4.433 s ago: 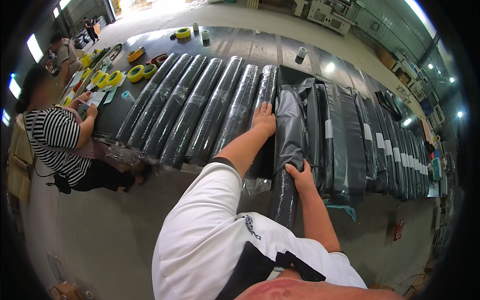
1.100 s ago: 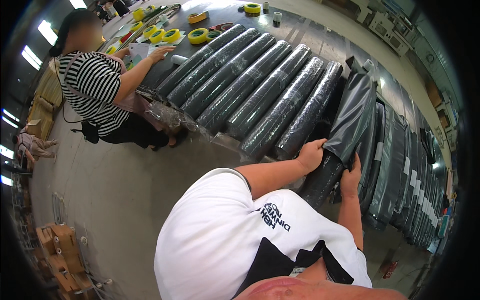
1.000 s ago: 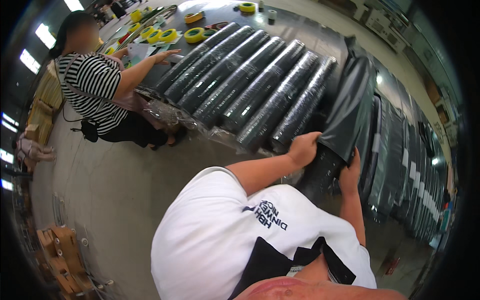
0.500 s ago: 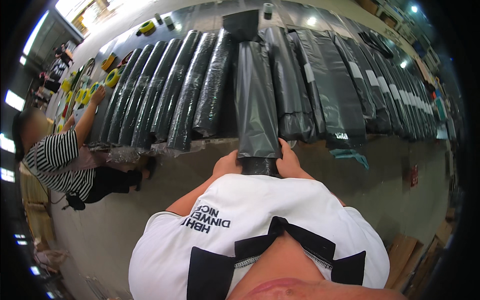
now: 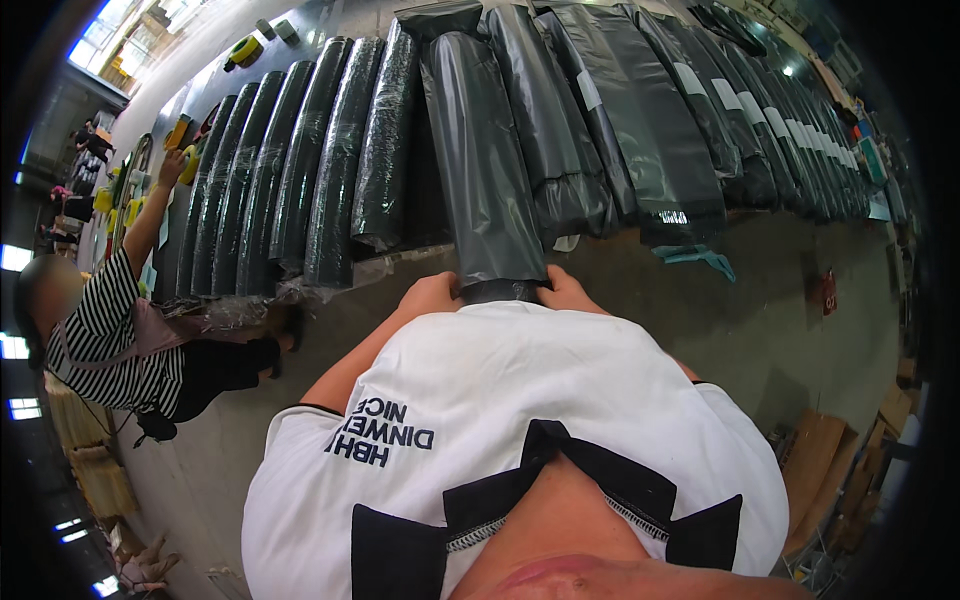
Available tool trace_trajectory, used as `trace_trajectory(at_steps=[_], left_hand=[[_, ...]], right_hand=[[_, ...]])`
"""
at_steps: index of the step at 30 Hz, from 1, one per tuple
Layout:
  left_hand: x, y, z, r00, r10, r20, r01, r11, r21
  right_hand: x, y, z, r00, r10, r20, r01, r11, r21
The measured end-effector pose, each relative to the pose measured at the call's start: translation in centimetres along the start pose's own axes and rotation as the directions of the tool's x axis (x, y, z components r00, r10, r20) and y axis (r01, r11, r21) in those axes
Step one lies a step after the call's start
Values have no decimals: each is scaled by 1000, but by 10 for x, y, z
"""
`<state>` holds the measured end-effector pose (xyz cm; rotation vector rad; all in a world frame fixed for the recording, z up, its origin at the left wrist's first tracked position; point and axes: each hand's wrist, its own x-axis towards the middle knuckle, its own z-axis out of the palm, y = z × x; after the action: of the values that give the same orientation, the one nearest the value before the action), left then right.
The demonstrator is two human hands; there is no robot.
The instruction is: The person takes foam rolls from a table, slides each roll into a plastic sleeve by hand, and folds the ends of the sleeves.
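A black plastic bag (image 5: 485,170) stretches from the table toward my body, sleeved over a dark film-wrapped roll (image 5: 503,291). Only the roll's near end shows at the bag's mouth, close against my shirt. On the left side of that mouth, my left hand (image 5: 432,296) grips the bag's edge, fingers mostly hidden. My right hand (image 5: 570,292) holds the opposite edge, its thumb along the bag and the other fingers out of sight. Left of the bag lies a row of film-wrapped rolls (image 5: 335,165). Bagged rolls (image 5: 560,150) lie to its right.
A co-worker (image 5: 120,330) in a striped top stands left, one arm over the table near yellow tape rolls (image 5: 192,160). Crumpled clear film (image 5: 250,310) hangs at the table's front edge. A teal strip (image 5: 698,260) dangles on the right. Cardboard (image 5: 815,475) stands at lower right.
The table and its rolls sit higher in view, shifted slightly left. My hands still hold the bag's mouth, now closer to my shirt, with less of the roll's end showing. The co-worker's arm reaches higher.
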<state>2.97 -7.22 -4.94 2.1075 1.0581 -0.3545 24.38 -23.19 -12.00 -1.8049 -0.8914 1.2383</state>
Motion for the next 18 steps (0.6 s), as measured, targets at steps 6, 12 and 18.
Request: trace_trajectory(at_steps=[6, 12, 18], left_hand=[[26, -15, 11, 1000, -16, 0, 16, 998, -59], [6, 7, -3, 996, -71, -54, 74, 996, 46], [12, -3, 6, 998, 52, -45, -46, 990, 135]], right_hand=[[-10, -18, -10, 985, -17, 170, 18, 1000, -6], [-42, -90, -5, 975, -178, -133, 36, 714, -699], [-23, -83, 8, 691, -719, -71, 387, 452, -804]])
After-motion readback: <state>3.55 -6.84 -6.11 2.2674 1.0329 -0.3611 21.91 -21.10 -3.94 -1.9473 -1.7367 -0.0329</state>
